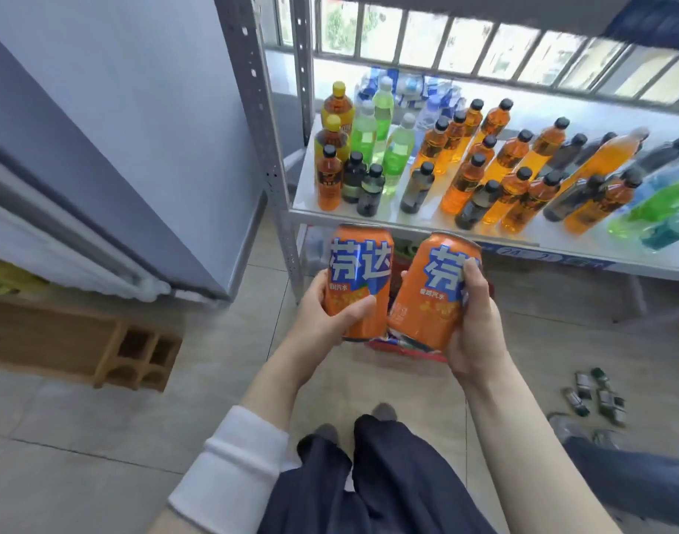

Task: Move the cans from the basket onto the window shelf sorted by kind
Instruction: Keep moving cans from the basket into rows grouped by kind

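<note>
Dark trousers stood nearest; above them the left hand curled round the left can and the right hand round the right can, over the red basket. Two orange cans, one kind. Bottles crowded the shelf; setting cans among them could topple some.

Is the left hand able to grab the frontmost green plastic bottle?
Probably not yet: the left hand grips an orange drink can, so it is full; the green bottle stands on an open-fronted shelf.
</note>
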### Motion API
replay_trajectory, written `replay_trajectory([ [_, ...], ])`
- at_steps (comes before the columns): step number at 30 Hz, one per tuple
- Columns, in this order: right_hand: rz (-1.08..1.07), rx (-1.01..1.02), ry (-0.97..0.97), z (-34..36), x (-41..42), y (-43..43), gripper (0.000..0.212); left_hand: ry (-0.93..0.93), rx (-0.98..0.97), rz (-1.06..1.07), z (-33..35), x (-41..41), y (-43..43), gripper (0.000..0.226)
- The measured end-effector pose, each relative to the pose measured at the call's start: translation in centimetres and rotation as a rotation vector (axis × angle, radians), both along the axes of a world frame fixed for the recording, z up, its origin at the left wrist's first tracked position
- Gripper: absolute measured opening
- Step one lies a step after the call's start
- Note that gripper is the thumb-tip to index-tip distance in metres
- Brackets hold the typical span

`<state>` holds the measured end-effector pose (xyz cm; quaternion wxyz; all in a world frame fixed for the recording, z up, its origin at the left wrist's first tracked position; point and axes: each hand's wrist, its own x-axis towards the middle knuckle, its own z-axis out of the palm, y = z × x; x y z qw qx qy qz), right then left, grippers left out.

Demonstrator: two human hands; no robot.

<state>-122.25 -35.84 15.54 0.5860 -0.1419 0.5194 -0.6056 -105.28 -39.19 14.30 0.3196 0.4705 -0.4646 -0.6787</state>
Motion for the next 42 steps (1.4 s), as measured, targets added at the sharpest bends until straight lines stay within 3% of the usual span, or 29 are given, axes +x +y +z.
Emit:
replay_trajectory([
  [6,0.030,-0.129,0.043,5.0,0.7,-4.1,0.095,0.012,-0.144,0.050,5.0,0.4,-4.2,0.049],
  [10,0.086,-0.242,0.118,8.6,0.0,-8.1,0.098,0.005,-0.249,0.066,8.3,-0.4,-8.1,0.035],
  [13,0.148,-0.322,0.178,11.0,-0.9,-10.9,0.087,0.021,-0.312,0.083,10.6,-1.3,-11.0,0.034],
  [17,0.178,-0.404,0.262,13.7,-3.0,-16.9,0.088,0.008,-0.416,0.109,14.0,-3.0,-16.5,0.060],
  [20,0.184,-0.457,0.343,15.3,-4.7,-21.4,0.094,-0.004,-0.454,0.103,16.1,-4.7,-20.5,0.066],
  [26,0.155,-0.549,0.498,17.7,-7.8,-28.8,0.097,-0.015,-0.540,0.155,17.8,-7.6,-28.5,0.066],
  [30,0.146,-0.604,0.556,19.2,-8.9,-33.8,0.087,-0.044,-0.612,0.117,19.3,-8.4,-33.8,0.053],
  [33,0.128,-0.625,0.566,19.6,-9.4,-37.3,0.085,-0.089,-0.670,0.078,20.2,-8.6,-37.9,0.056],
  [42,0.168,-0.586,0.645,19.3,-10.7,-45.7,0.096,-0.137,-0.628,0.071,20.3,-9.5,-47.1,0.063],
])
